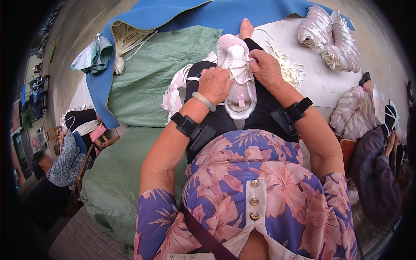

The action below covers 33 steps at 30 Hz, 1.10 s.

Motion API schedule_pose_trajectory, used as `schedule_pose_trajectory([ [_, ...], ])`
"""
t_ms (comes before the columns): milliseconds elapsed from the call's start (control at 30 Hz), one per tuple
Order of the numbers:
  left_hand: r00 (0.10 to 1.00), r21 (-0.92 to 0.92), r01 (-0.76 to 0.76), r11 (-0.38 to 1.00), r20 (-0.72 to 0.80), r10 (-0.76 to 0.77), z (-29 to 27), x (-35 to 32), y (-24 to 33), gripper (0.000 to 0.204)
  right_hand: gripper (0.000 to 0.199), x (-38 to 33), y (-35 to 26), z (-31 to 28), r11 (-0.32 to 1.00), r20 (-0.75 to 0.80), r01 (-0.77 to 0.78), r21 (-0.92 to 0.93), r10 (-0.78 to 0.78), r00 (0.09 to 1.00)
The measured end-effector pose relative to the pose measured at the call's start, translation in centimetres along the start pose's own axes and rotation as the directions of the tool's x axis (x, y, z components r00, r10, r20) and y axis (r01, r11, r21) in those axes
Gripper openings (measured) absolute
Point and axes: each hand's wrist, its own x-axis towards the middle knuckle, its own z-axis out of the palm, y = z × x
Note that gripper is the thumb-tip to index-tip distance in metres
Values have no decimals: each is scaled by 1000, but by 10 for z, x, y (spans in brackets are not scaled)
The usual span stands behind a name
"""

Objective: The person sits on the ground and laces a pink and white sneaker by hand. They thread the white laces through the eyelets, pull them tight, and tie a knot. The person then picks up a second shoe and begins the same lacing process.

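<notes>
So there's a pale pink shoe (237, 82) lying on the person's lap, toe pointing away from them, tongue end toward the belly. Both hands are right on it. The left hand (215, 84) sits on the shoe's left side, fingers curled in and pinching a white lace (193, 79) that runs out taut to the left of the knuckles. There's a pale green bangle (203, 101) on that wrist and a black strap (189, 128) a bit further down the forearm. The right hand (267, 69) is on the shoe's right side, up near the eyelets, fingers closed on the lace there too; you can't really see the fingertips, they're tucked against the upper. That forearm has a black strap as well.

Just past the right hand there's a loose pile of laces (288, 65) on a pale sheet, and further out beyond it, well apart, a heap of shoes (329, 37) in the same pink and white. More of them sit off to the right of the right elbow. To the left of the left hand, just beside the lap, more pink shoes peek out, then a green sack (151, 73) spread wide, with a blue mat (182, 15) beyond it and a bundle of cord (123, 43) on the mat. Other people sit at the far left and far right.
</notes>
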Motion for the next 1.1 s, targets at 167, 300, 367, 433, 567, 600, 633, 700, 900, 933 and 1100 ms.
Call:
schedule_pose_trajectory([
  [167,1000,-29,2,1000,4,-2,-7,0,4,16,9,1,3,-7,973,74,-108,-206,126,989],
  [300,999,-13,-7,1000,36,7,-8,3,17,17,8,7,-3,-4,914,60,-381,138,376,925],
  [367,999,26,-16,1000,41,15,-8,5,21,17,9,10,-8,-2,698,160,-542,468,536,829],
  [433,999,69,-4,998,49,0,-8,7,24,17,9,11,-14,-1,568,212,-531,628,532,820],
  [567,998,121,25,992,51,-32,-8,8,21,13,9,13,-15,-7,379,344,-550,744,487,802],
  [600,999,121,13,993,39,-18,-9,8,19,11,9,16,-14,-8,337,406,-585,738,471,783],
  [633,1000,124,1,992,25,-4,-9,7,18,11,8,19,-12,-11,294,468,-621,727,450,761],
  [700,1000,129,-3,992,27,-1,-8,6,18,10,9,24,-6,-20,293,574,-685,667,384,723],
  [900,1000,141,-14,990,29,10,-6,2,17,10,18,30,-1,-36,633,673,-700,330,362,645],
  [933,999,154,11,988,50,-19,-6,2,17,12,21,29,-3,-33,693,629,-664,280,390,672],
  [1100,1000,130,-2,991,7,1,-2,2,17,13,28,31,1,-22,895,533,-399,200,243,810],
])
